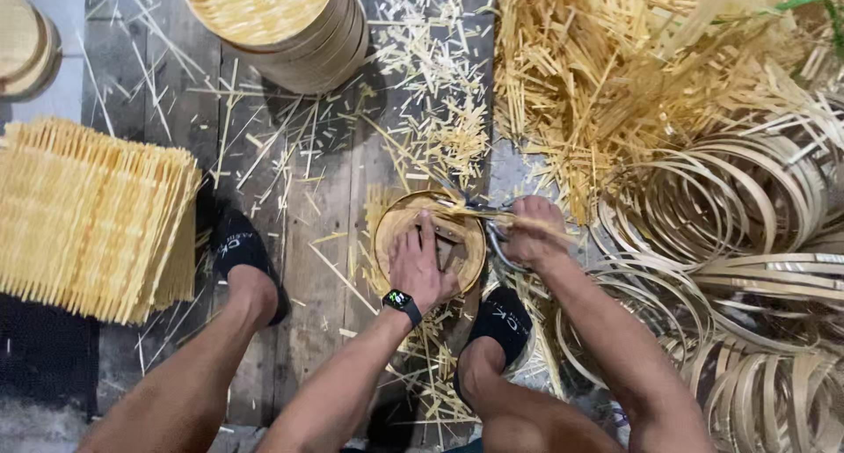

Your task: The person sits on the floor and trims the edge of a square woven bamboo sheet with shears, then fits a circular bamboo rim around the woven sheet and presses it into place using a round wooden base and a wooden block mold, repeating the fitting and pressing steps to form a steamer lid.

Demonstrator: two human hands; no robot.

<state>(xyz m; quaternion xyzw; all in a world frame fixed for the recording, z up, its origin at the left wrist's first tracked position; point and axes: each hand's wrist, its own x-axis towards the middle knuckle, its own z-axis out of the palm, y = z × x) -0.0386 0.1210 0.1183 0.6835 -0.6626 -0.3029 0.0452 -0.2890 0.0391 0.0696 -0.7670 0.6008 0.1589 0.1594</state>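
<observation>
Left hand (420, 264) pressed inside bamboo ring (387, 233); right grip (527, 233) holds shears (479, 212) at rim.

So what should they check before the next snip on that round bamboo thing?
1. Left hand presses flat inside the round frame: ok.
2. Right hand grips the scissors at the frame's rim: ok.
3. Left fingers well away from the blades: cannot tell, they lie close and the blades are partly hidden.
4. Frame steady on the floor between both feet: ok.
5. Offcuts litter the floor around the frame: not ok.
6. Hoops lie close on the right, mat stack on the left: ok.
</observation>
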